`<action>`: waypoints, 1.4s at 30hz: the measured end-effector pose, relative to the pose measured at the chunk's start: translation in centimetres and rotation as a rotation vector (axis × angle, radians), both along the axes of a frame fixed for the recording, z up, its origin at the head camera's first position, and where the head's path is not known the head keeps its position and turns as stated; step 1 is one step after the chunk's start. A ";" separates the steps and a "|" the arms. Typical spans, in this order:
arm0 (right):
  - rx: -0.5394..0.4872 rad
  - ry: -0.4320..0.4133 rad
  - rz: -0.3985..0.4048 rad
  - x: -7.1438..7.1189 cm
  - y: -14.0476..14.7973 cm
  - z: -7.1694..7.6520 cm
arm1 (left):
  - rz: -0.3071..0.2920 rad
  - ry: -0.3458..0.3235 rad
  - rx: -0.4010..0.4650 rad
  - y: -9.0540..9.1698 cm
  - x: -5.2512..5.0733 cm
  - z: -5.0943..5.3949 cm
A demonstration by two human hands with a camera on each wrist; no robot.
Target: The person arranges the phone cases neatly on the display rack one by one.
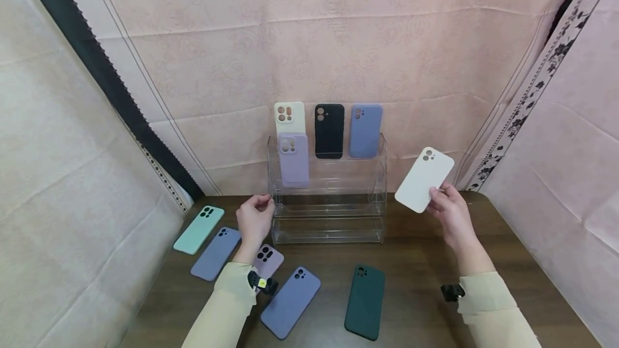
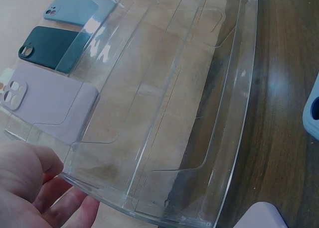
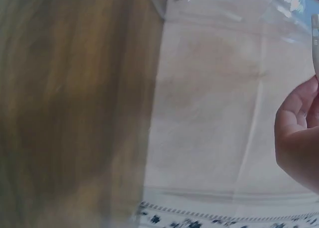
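A clear tiered display stand (image 1: 329, 238) stands at the back of the table. My left hand (image 1: 255, 220) pinches its left side edge; in the left wrist view thumb and fingers lie around the side panel (image 2: 114, 200). To the right of the stand, my right hand (image 1: 452, 216) holds a white phone case (image 1: 419, 182) by its lower right edge, tilted and clear of the table. Only a sliver of that case shows in the right wrist view. On the upper tiers stand a cream case (image 1: 290, 117), a lilac case (image 1: 294, 162), a black case (image 1: 330, 130) and a blue case (image 1: 366, 130).
On the brown table (image 1: 416, 283) lie a mint case (image 1: 199, 230), a blue-grey case (image 1: 215, 254), a purple case (image 1: 268, 261) partly behind my left wrist, a blue case (image 1: 290, 303) and a dark green case (image 1: 365, 302). Patterned cloth (image 1: 362, 42) hangs behind and at both sides.
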State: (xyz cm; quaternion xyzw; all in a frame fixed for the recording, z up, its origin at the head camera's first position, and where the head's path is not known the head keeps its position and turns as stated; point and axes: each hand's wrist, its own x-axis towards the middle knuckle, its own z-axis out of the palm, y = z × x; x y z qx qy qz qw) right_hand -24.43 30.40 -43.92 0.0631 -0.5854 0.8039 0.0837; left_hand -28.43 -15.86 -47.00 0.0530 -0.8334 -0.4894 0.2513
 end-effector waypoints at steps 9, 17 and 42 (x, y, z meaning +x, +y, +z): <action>0.099 0.112 0.018 -1.3 -4.6 2.0 | 0.000 0.009 0.003 -0.1 0.0 -0.1; 0.246 0.153 0.009 -2.7 -9.2 3.7 | 0.000 0.015 0.009 0.0 0.0 0.1; 0.510 0.203 -0.068 -8.8 -16.0 4.7 | 0.023 0.046 -0.029 0.0 -0.1 0.0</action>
